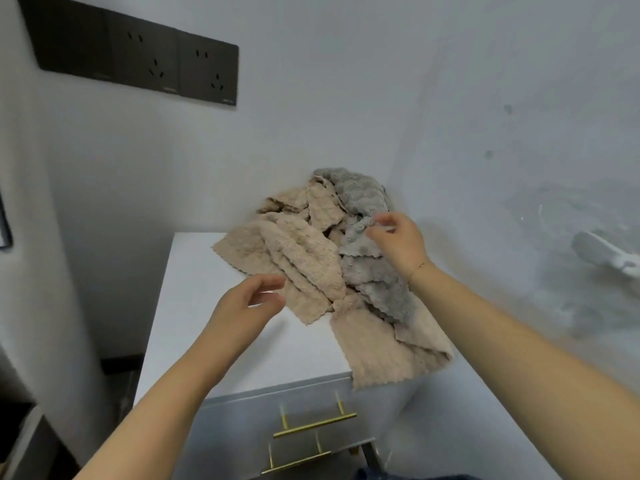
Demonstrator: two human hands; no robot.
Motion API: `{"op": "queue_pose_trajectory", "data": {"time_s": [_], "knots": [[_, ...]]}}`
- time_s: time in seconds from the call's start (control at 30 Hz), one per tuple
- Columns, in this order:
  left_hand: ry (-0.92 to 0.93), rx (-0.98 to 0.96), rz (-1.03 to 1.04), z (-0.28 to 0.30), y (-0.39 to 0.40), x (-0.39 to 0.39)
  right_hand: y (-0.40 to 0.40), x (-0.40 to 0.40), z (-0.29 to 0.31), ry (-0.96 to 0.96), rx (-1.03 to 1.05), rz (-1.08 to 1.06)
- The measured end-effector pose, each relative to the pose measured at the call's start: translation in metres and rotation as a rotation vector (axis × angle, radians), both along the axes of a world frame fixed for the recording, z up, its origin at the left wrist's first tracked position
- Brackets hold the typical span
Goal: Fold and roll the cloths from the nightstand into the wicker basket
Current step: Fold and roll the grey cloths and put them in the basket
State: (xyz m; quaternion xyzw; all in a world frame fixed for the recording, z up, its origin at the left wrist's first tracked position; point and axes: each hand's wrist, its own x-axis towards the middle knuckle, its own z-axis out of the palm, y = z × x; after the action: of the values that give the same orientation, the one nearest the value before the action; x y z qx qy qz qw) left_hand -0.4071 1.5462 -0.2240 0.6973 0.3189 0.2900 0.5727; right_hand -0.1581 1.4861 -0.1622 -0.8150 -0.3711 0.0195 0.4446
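Note:
A heap of fluffy cloths lies on the white nightstand (194, 306) against the wall. Beige cloths (298, 258) make up the left and front of the heap, and one beige cloth (381, 355) hangs over the front right corner. A grey cloth (360, 195) runs down the right side of the pile. My right hand (398, 242) pinches a fold of the grey cloth between thumb and fingers. My left hand (246, 306) hovers with fingers apart at the near edge of the beige cloths, holding nothing. No wicker basket is in view.
The nightstand has two drawers with gold bar handles (313, 426) facing me. A black panel of wall sockets (138, 53) is high on the left wall. A white object (602, 256) is fixed to the right wall.

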Motion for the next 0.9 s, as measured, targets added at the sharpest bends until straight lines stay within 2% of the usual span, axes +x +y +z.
{"op": "queue_pose_trajectory", "data": {"time_s": [0.13,0.2,0.3,0.37,0.43,0.53,0.63,0.9], "knots": [[-0.062,-0.075,0.032,0.004,0.009,0.002,0.035,0.035,0.016,-0.075,-0.016,-0.104],[-0.083,-0.092,0.046,0.005,0.010,0.003,0.046,0.047,0.017,-0.038,-0.055,-0.093],[-0.086,-0.085,0.051,0.005,0.012,0.004,0.057,0.057,0.014,-0.013,-0.244,-0.053],[-0.071,-0.060,0.043,0.004,0.012,0.003,0.057,0.060,0.010,-0.135,-0.349,-0.039],[-0.056,-0.037,0.039,0.004,0.014,0.001,0.056,0.064,0.004,-0.220,-0.285,-0.034],[-0.047,-0.017,0.038,0.004,0.017,-0.002,0.049,0.058,0.006,-0.160,-0.047,-0.048],[-0.058,-0.019,0.050,0.005,0.019,-0.006,0.041,0.053,0.021,-0.108,0.106,-0.004],[-0.067,-0.025,0.084,0.011,0.022,-0.022,0.005,0.009,0.082,0.045,0.281,0.237]]}}
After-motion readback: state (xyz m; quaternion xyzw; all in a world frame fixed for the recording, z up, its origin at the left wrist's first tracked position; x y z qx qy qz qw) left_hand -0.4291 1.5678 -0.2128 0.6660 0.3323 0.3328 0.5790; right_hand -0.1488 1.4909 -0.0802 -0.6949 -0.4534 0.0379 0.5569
